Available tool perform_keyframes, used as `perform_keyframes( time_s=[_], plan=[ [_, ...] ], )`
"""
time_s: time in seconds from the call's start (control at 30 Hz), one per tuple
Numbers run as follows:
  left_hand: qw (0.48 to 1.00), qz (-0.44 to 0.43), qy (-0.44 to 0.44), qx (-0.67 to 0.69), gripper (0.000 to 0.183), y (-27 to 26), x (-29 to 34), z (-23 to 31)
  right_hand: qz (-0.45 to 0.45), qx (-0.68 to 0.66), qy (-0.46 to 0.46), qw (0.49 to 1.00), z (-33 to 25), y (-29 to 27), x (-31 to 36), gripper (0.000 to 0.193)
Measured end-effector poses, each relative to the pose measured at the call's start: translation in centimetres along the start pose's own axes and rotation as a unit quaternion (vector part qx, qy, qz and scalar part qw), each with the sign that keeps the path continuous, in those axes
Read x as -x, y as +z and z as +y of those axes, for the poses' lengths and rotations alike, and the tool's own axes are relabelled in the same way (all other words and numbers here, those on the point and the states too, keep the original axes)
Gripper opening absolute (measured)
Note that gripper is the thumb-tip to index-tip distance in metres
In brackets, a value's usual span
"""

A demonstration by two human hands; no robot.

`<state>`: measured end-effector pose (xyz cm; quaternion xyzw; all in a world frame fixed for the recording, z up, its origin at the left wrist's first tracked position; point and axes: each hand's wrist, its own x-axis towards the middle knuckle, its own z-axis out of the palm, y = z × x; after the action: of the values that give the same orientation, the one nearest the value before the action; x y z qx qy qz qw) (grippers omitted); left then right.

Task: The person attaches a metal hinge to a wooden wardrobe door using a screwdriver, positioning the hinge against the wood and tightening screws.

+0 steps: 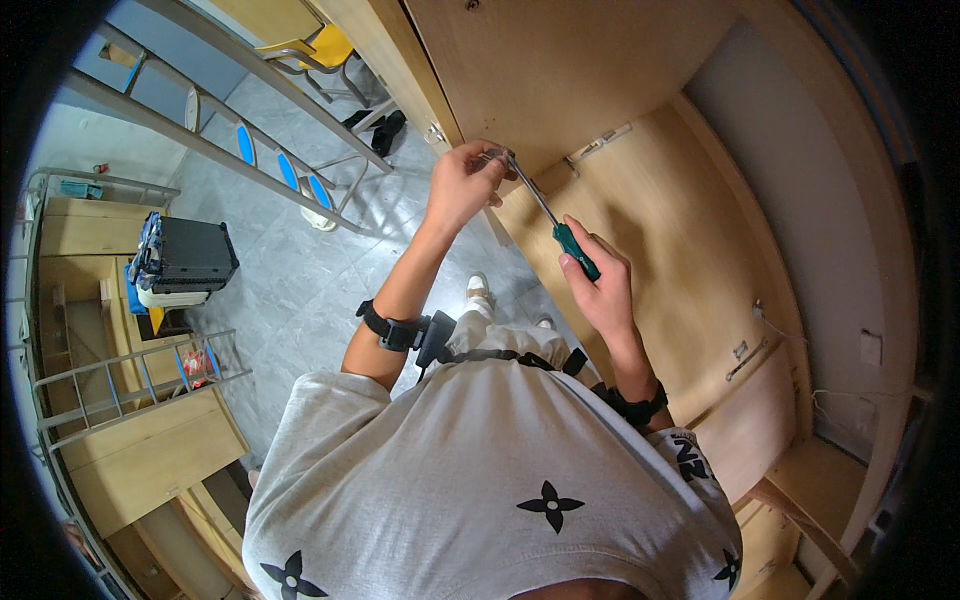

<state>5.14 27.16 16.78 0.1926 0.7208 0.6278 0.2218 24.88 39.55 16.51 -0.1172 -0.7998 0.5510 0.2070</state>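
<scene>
My right hand (pixel 605 285) is wrapped round the dark green handle of a screwdriver (pixel 575 250). Its metal shaft slants up and left toward the fingertips of my left hand (pixel 465 188). Those fingers are pinched together around the tip of the shaft, over the edge of a wooden cabinet. Something small and shiny shows between them, too small to name. Just right of the fingertips, a metal hinge or stay (pixel 600 145) is fixed where the upright wooden panel (pixel 570 70) meets the lower board (pixel 650 230).
A metal bunk ladder (pixel 245 145) with blue treads rises at the upper left. Beyond it stands a yellow chair (pixel 325 48), with black shoes (pixel 388 130) nearby. A dark suitcase (pixel 190 255) is at the left. A cable (pixel 775 325) hangs by the right wall.
</scene>
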Motion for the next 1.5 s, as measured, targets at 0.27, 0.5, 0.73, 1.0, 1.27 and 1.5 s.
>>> perform_keyframes(
  time_s=[0.27, 0.5, 0.73, 1.0, 1.27, 1.5],
  plan=[
    [1.0, 0.008, 0.012, -0.02, 0.019, -0.1, 0.6, 0.5, -0.008, 0.005, -0.012, 1.0, -0.6, 0.1, 0.2, 0.041],
    [0.992, 0.048, 0.055, -0.102, 0.018, 0.0, 1.3, 0.6, -0.008, 0.0, -0.002, 1.0, -0.5, 0.5, 0.3, 0.041],
    [0.931, 0.101, 0.151, -0.316, 0.015, 0.4, 2.1, 0.3, 0.003, 0.09, -0.025, 0.996, -1.4, 1.1, 0.3, 0.043],
    [0.864, 0.161, 0.226, -0.42, 0.008, 0.8, 1.3, 1.4, 0.037, 0.121, -0.071, 0.989, -1.8, 1.7, -0.6, 0.044],
    [0.858, 0.187, 0.251, -0.407, 0.008, 1.3, 0.1, 1.2, 0.044, 0.107, -0.057, 0.992, -1.4, 2.0, -1.5, 0.042],
    [0.86, 0.196, 0.238, -0.408, 0.007, 1.5, -0.4, 0.7, 0.037, 0.107, -0.048, 0.992, -1.1, 2.1, -2.1, 0.042]
  ],
)
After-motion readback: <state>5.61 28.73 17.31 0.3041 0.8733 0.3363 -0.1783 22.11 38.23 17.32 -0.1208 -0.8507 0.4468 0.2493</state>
